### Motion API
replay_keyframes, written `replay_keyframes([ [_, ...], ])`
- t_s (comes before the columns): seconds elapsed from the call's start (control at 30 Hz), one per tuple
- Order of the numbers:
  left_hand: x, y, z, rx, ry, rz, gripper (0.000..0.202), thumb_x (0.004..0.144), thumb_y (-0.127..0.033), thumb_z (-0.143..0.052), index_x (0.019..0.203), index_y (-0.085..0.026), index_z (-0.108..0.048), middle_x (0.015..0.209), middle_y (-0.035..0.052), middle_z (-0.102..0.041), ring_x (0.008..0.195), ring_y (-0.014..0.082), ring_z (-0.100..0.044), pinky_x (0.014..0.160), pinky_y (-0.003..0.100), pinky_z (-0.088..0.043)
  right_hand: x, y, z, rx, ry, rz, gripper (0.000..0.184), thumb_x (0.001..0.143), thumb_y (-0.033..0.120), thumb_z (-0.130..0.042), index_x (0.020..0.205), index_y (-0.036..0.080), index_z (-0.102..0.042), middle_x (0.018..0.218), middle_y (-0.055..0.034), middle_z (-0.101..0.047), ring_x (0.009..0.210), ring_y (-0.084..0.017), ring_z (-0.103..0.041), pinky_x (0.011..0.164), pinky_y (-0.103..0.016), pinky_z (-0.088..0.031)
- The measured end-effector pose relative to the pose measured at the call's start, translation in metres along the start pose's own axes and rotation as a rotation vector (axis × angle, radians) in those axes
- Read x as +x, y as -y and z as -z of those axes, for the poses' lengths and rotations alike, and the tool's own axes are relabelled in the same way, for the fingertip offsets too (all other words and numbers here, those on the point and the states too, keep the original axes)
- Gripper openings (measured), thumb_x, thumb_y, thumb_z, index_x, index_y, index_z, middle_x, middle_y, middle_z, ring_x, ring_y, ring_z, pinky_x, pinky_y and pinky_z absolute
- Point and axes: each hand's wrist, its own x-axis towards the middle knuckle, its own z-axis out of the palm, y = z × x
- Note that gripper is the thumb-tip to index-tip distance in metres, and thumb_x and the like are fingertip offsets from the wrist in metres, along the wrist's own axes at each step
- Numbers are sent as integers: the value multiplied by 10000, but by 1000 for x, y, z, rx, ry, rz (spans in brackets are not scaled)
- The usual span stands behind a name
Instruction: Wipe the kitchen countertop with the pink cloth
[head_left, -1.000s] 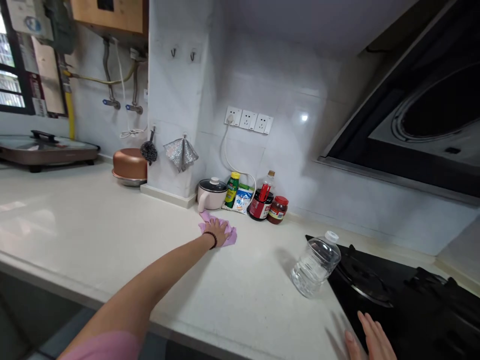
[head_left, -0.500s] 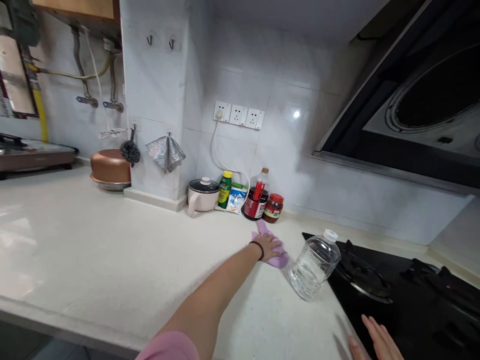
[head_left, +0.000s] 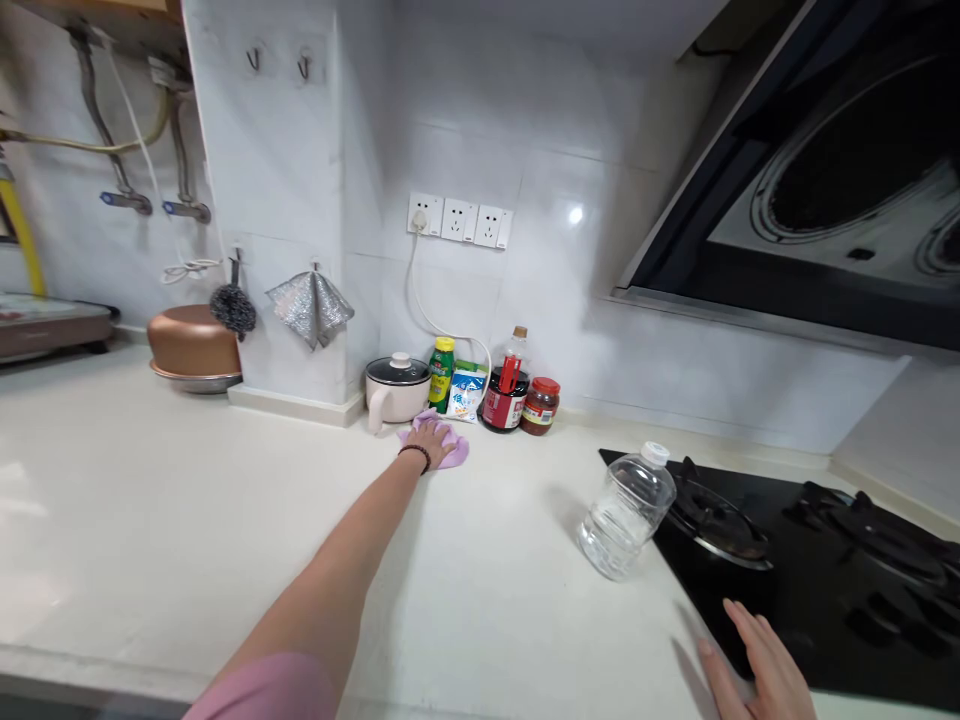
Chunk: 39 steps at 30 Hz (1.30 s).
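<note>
My left hand point(head_left: 430, 444) presses down on a pink cleaning cloth point(head_left: 454, 454) on the white countertop point(head_left: 480, 600), holding it under the palm and fingers. Right behind the cloth stand a pale pink electric pot point(head_left: 397, 392) with a dark lid, a green bottle with a yellow cap point(head_left: 441, 376) and a blue-and-white packet point(head_left: 466, 396). At the lower right, my right hand point(head_left: 765, 670) is open and holds nothing, thumb apart from the fingers, by the near edge of the black gas stove point(head_left: 817, 640). A large clear bottle with a white cap point(head_left: 627, 515) stands between the hands, beside the stove.
A dark jar with a red label point(head_left: 502, 405) and a red-lidded jar point(head_left: 540, 408) stand along the wall. The range hood point(head_left: 795, 270) overhangs at the right. A copper-coloured pot point(head_left: 196, 342) sits far left. A white cord point(head_left: 442, 325) hangs from the sockets.
My left hand has slid the cloth leftward along the counter, from near the clear bottle to just in front of the pot. The view has shifted slightly to the right. My right hand stays by the stove.
</note>
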Motion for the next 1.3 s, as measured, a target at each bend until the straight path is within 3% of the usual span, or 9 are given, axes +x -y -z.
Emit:
replay_keyframes([
  [0.17,-23,9,2,66,12,79,738,1043,-610,-253,1658,-223,-378,1707,216,-401,1589,384,-335,1247,612,-288,-2,9,-1,-25,-12,40,713,997,629,-471,1534,163,-526,1552,-175,-582,1526,-420,-439,1222,-635,-434],
  [0.57,-109,3,16,101,51,120,714,1032,-656,-224,1680,-383,-347,1719,147,-390,1549,417,-359,1192,722,-302,2,12,-10,-42,-78,113,687,1033,608,-443,1525,137,-532,1488,-188,-626,1506,-406,-460,1244,-626,-416],
  [0.73,-161,-6,23,122,90,19,691,1051,-636,-212,1696,-400,-293,1744,134,-348,1586,414,-298,1190,751,-300,1,11,-13,-55,-77,122,684,1039,593,-414,1512,114,-542,1471,-195,-637,1512,-399,-451,1247,-617,-420],
  [1.0,-246,-32,26,88,185,-283,716,1050,-681,-228,1716,-417,-204,1790,108,-265,1624,410,-221,1213,738,-295,2,11,-22,-79,-46,152,706,1038,585,-366,1472,65,-567,1450,-225,-636,1499,-401,-461,1243,-605,-427],
  [1.13,-255,-53,28,57,237,-407,748,1036,-727,-225,1717,-417,-201,1802,93,-245,1637,419,-189,1227,754,-269,1,12,-21,-72,-33,143,706,1032,593,-374,1480,80,-561,1451,-214,-635,1496,-397,-465,1243,-601,-426],
  [1.3,-226,-87,23,28,252,-525,771,1019,-774,-203,1713,-438,-204,1812,78,-222,1641,408,-177,1238,748,-246,1,14,-16,-52,-8,114,698,1033,602,-367,1489,108,-552,1469,-194,-628,1502,-391,-461,1245,-599,-421],
])
